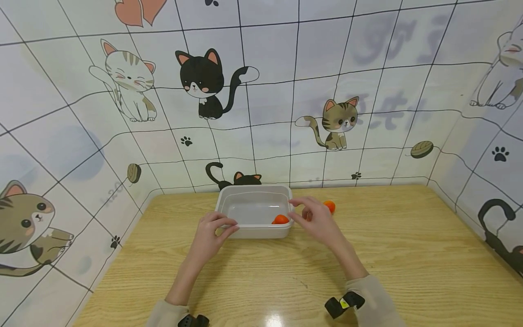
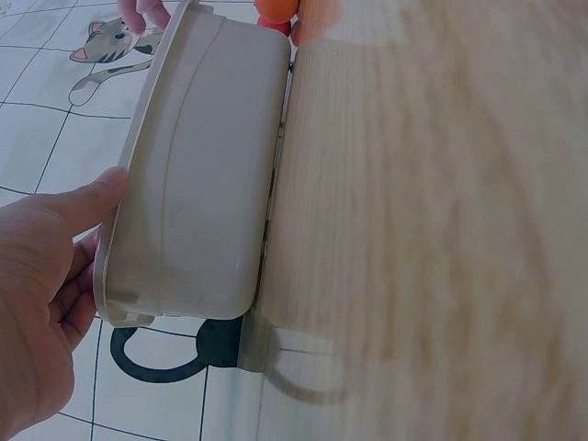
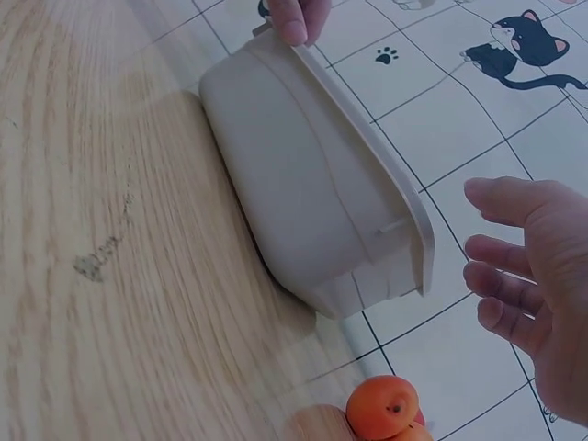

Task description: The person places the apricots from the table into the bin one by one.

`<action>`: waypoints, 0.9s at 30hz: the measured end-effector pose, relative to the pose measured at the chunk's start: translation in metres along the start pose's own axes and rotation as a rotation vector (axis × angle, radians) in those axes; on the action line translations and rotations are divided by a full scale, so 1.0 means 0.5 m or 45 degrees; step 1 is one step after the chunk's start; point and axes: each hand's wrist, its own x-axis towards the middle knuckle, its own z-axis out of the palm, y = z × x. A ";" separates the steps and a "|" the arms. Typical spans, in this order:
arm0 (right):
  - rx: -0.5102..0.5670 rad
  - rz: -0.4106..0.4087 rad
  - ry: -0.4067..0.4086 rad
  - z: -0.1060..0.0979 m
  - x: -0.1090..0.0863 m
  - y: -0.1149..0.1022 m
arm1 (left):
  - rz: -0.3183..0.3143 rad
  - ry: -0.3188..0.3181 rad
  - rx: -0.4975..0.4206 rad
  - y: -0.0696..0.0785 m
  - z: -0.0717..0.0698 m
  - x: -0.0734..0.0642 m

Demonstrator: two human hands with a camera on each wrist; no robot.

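Note:
A light grey plastic box (image 1: pixel 253 232) stands open-topped on the table, with orange-red round fruit (image 1: pixel 280 220) in its near right corner. At the near left corner my left hand (image 1: pixel 210 234) pinches the box's rim, thumb on the outer side and fingers curled over the inside. My right hand (image 1: pixel 316 218) hovers by the right end of the box. In the right wrist view its relaxed fingers (image 3: pixel 501 254) hold nothing and stand apart from the rim. More orange-red fruit (image 3: pixel 381 407) lies on the table just right of the box, partly behind my right hand in the head view.
The wooden table (image 1: pixel 261 272) meets a wall (image 1: pixel 269 104) covered in cat drawings and grid lines, close behind the box. Side walls stand left and right. Both wrists wear black straps (image 1: pixel 345 304).

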 end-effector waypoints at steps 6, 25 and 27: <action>-0.010 0.010 0.037 -0.014 0.000 0.014 | -0.011 0.004 0.009 0.001 0.001 0.000; -0.003 0.142 0.100 -0.061 -0.012 0.058 | -0.075 0.106 0.005 -0.004 0.014 -0.003; -0.007 0.157 0.102 -0.064 -0.013 0.064 | -0.078 0.102 0.000 -0.003 0.014 -0.002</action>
